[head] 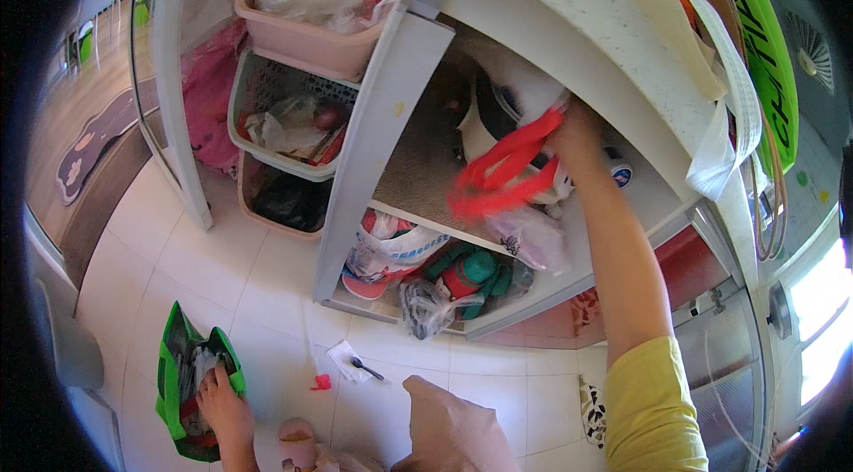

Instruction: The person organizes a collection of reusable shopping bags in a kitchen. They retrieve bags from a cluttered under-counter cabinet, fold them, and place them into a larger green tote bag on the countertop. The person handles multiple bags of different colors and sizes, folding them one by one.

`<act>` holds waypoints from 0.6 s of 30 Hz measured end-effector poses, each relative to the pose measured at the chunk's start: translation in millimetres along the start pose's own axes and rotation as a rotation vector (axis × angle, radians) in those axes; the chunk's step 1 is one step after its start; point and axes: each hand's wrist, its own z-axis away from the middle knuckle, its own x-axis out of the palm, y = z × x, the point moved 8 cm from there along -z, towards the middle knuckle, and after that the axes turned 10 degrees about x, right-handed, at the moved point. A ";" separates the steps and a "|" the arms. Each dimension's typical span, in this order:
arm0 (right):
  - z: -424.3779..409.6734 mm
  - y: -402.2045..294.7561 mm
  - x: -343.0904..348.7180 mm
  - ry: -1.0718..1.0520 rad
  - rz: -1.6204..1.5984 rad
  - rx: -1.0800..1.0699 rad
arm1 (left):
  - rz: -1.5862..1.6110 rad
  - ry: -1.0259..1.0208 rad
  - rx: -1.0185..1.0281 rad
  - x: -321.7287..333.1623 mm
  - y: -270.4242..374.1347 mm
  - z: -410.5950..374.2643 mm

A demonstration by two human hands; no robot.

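My right hand [578,133] reaches into the upper compartment of an open white cabinet [393,112]. It grips a red strap [503,169], blurred and looped, which hangs by a whitish plastic bag [533,95]. Behind the strap sits a dark and cream object [476,122], partly hidden. A can-like container [620,169] stands beside my wrist. Low on the left, my left hand [220,402] is at the mouth of a green bag [170,372] on the floor. Clear plastic packets [193,365] show inside it; my fingertips are partly hidden among the contents.
Stacked plastic baskets, a pink one [303,39] on top, stand left of the cabinet. The lower shelf holds a printed plastic bag [393,252] and a green-and-red bundle [466,272]. A dark plastic spoon [366,367] and red piece [321,383] lie on the tiles. A counter edge [566,19] overhangs.
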 end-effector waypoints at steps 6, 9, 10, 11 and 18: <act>42.7 -10.9 -15.1 -0.134 0.192 0.093 | 0.071 0.008 -0.116 3.8 -16.7 3.3; 99.6 -58.7 -71.3 0.182 0.037 -0.420 | 0.080 0.058 -0.064 -8.9 -8.3 -1.1; 109.2 -71.7 -77.7 0.206 0.079 -0.443 | 0.080 0.080 -0.053 -19.5 -3.9 -2.0; 118.6 -81.9 -82.1 0.229 0.122 -0.464 | 0.081 0.102 -0.041 -26.0 -0.4 -2.7; 186.0 -62.5 -129.1 0.285 -0.100 -0.474 | 0.059 0.004 -0.057 0.8 -21.8 -1.0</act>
